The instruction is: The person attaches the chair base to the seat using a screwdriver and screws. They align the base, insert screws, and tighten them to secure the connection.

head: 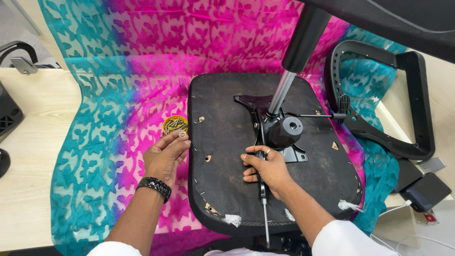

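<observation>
Matt dark seat underside (227,142) looking rough, gas-lift cylinder (282,92) gleaming metal, patterned cloth (142,61) lying sheer, worktop (28,142) showing pale wood

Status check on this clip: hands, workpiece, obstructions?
Left hand pinching a screw by the screw dish. Right hand gripping screwdriver on upturned seat base. Nothing blocking.

Pale wooden table (33,142); pink-teal patterned cloth (118,71) spread across it; black armrest (407,114) at right.
</observation>
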